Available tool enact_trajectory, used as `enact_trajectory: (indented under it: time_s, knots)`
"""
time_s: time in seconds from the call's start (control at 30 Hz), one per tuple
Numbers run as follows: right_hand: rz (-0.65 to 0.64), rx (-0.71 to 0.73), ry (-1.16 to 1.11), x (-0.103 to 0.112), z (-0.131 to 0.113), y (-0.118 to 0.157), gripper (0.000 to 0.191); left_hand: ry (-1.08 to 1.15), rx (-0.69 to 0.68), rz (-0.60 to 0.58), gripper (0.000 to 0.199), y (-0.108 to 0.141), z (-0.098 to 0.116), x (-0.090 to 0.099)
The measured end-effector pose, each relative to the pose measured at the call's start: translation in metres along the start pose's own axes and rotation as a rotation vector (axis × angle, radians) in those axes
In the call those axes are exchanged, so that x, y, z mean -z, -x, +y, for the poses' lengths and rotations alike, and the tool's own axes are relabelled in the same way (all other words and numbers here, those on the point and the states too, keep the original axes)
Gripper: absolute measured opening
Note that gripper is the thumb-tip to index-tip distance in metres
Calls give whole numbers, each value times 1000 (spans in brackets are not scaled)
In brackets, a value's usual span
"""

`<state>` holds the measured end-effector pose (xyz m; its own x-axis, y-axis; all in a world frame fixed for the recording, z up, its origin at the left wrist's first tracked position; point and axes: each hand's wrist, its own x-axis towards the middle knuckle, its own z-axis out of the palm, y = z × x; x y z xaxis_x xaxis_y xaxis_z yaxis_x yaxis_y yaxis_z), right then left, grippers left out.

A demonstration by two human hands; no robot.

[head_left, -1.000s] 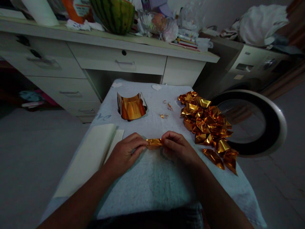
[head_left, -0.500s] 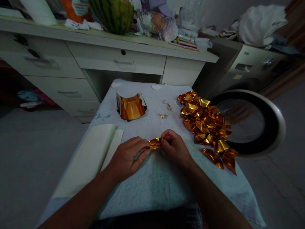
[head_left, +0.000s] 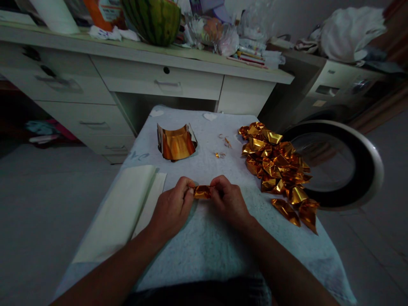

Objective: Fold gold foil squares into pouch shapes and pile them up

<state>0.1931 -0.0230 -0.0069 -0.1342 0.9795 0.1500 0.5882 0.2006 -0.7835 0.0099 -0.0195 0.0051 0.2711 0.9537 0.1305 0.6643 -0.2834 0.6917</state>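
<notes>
A small folded strip of gold foil (head_left: 202,192) is stretched level between my two hands, above the cloth-covered table (head_left: 204,242). My left hand (head_left: 174,206) pinches its left end between thumb and fingers. At the right end, my right hand (head_left: 230,202) grips it the same way. Beyond my hands lies a curved stack of gold foil sheets (head_left: 177,143). A heap of folded gold foil pieces (head_left: 274,161) covers the right side of the table. Tiny foil scraps (head_left: 219,155) rest between the stack and the heap.
Pale folded paper (head_left: 116,212) lies at the table's left edge. Behind stands a white desk (head_left: 188,85) holding a cut watermelon (head_left: 153,21), plastic bags and clutter. A washing machine's open round door (head_left: 371,165) borders the table's right side.
My left hand has turned more upright and its thumb has closed in against the fingers at the foil's end. The foil strip has shifted slightly left and lies more level.
</notes>
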Motion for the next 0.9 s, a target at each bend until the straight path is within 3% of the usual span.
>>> enact_trajectory:
  time_s: [0.4, 0.6, 0.9]
  knots:
    - [-8, 86, 122, -10, 0, 3, 8, -111, 58, 27, 17, -3, -3, -7]
    - [48, 38, 94, -8, 1, 2, 19, -25, 6, -2, 13, -2, -2, -6]
    - [-6, 28, 108, -8, -5, 2, 19, -68, 12, 85, 17, 0, 0, -7]
